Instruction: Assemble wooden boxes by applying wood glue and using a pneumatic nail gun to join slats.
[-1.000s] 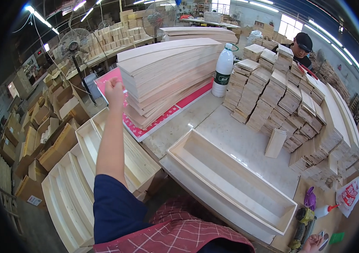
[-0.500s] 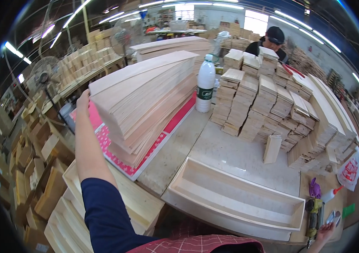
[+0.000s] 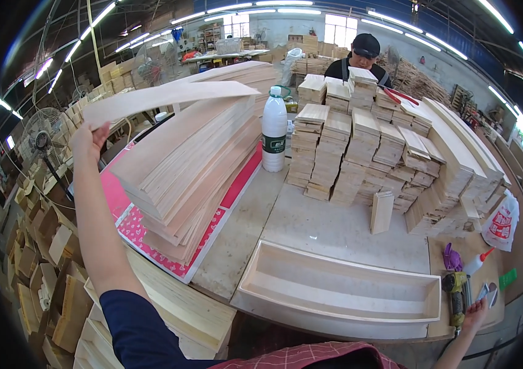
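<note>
My left hand [image 3: 92, 142] grips the near left end of a thin wooden sheet [image 3: 169, 98], which is lifted off and bowed above a tall stack of like sheets [image 3: 181, 166]. The sheet's far end still rests on the stack, which stands on pink patterned paper [image 3: 131, 230]. At the right edge of the table, my right hand [image 3: 475, 315] is closed by a shiny silvery thing [image 3: 487, 295] whose kind I cannot make out. Beside it lies a yellow-green and black nail gun [image 3: 456, 295]. An open long wooden box frame [image 3: 341, 280] lies in front of me.
A white bottle [image 3: 274, 132] stands between the sheets and stacks of short wooden slats [image 3: 360, 147]. Long boards [image 3: 464, 154] are piled at right, near a white plastic bag [image 3: 500, 222] and a red-tipped glue bottle [image 3: 476, 262]. Across the table is a person in a black cap [image 3: 366, 52].
My left hand has raised the top sheet's near end off the stack. The view has turned slightly, shifting the table's things leftward. My right hand stays near the nail gun.
</note>
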Demonstrator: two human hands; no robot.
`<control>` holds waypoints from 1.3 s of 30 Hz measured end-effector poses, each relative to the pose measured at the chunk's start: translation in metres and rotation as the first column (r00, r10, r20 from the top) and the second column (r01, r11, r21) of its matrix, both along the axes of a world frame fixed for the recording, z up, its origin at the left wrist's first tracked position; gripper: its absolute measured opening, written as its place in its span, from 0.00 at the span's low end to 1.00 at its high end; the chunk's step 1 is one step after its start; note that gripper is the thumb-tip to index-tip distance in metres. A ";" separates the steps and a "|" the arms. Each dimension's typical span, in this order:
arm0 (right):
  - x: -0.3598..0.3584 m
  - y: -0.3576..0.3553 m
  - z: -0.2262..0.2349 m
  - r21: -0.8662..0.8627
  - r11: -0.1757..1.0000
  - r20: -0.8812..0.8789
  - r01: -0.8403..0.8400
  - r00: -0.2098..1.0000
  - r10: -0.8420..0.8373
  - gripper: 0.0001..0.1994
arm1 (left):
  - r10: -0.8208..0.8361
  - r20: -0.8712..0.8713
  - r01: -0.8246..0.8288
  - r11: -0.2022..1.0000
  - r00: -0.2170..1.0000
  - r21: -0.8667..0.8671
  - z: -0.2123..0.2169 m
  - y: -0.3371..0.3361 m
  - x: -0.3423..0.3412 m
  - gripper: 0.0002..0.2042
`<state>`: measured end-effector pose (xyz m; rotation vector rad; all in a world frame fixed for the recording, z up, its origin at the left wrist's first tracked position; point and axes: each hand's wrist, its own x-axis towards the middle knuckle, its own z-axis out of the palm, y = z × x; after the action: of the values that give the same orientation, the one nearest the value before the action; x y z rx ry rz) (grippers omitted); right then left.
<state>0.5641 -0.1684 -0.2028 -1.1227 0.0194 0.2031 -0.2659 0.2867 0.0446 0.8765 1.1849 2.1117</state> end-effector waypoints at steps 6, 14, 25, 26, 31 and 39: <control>0.002 0.011 -0.009 0.007 0.993 0.029 -0.116 0.993 0.116 0.07 | -0.135 0.157 0.102 0.974 0.978 0.202 -0.012 -0.040 -0.021 0.11; -0.052 0.051 0.059 0.028 0.876 0.191 -0.482 0.863 0.469 0.11 | -0.384 0.215 0.378 0.923 0.898 0.071 -0.094 -0.134 0.040 0.12; -0.078 0.024 0.067 -0.112 0.739 0.143 -0.664 0.725 0.674 0.21 | -0.535 0.236 0.582 0.778 0.811 -0.235 -0.175 -0.245 0.200 0.09; -0.083 0.023 0.061 -0.143 0.786 0.149 -0.602 0.772 0.618 0.18 | -0.536 0.238 0.584 0.775 0.810 -0.241 -0.177 -0.247 0.206 0.09; -0.079 0.025 0.024 -0.229 0.810 0.112 -0.539 0.812 0.572 0.15 | -0.644 -0.017 0.591 0.712 0.765 -0.380 -0.212 -0.239 0.204 0.16; -0.063 0.052 -0.032 -0.667 0.689 0.347 -0.284 0.700 0.624 0.16 | -0.635 -0.471 0.336 0.749 0.613 -0.572 -0.250 -0.222 0.220 0.32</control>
<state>0.5009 -0.1163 -0.2348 -1.7561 -0.8102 0.3481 -0.0463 0.0651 -0.2054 1.5663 1.4311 1.0187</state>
